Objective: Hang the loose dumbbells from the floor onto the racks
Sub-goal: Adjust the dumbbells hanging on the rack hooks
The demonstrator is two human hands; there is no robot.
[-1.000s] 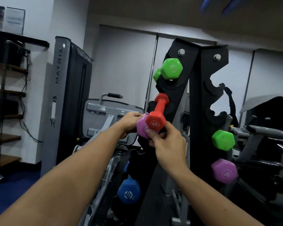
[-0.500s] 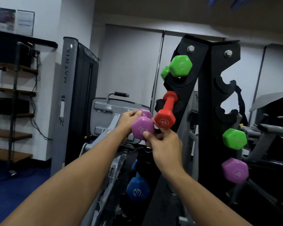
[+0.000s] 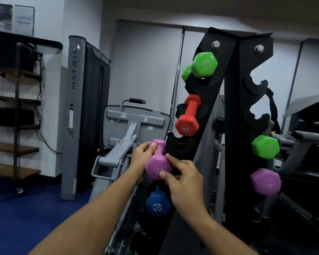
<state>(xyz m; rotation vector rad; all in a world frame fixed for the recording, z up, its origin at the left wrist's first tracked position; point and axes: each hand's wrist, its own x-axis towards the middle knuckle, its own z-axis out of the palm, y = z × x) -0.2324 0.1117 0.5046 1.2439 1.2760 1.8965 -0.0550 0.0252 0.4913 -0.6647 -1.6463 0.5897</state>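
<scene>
A: Up close, 2 hands on 1 weight. The right hand (image 3: 185, 183) pinches the near head of the purple dumbbell (image 3: 157, 167) with thumb and fingertips, and the left hand (image 3: 143, 156) curls round its far head and neck.

B: It sits just beside the rack (image 3: 208, 111), level with the empty cradle (image 3: 180, 145) under the red dumbbell (image 3: 187, 127). How will it handle?

A: Light, I'd judge: small, rigid, with a smooth coating that could slide in a fingertip pinch. The narrow handle is the sure hold, but it has to drop into the cradle, so gripping the heads makes sense.

B: Below it, a blue dumbbell (image 3: 158, 207) hangs on the rack.

A: Above, the green dumbbell (image 3: 203, 65) tops that column. Further right, another green one (image 3: 265, 147) and another purple one (image 3: 265, 181) hang on the second upright.
</scene>
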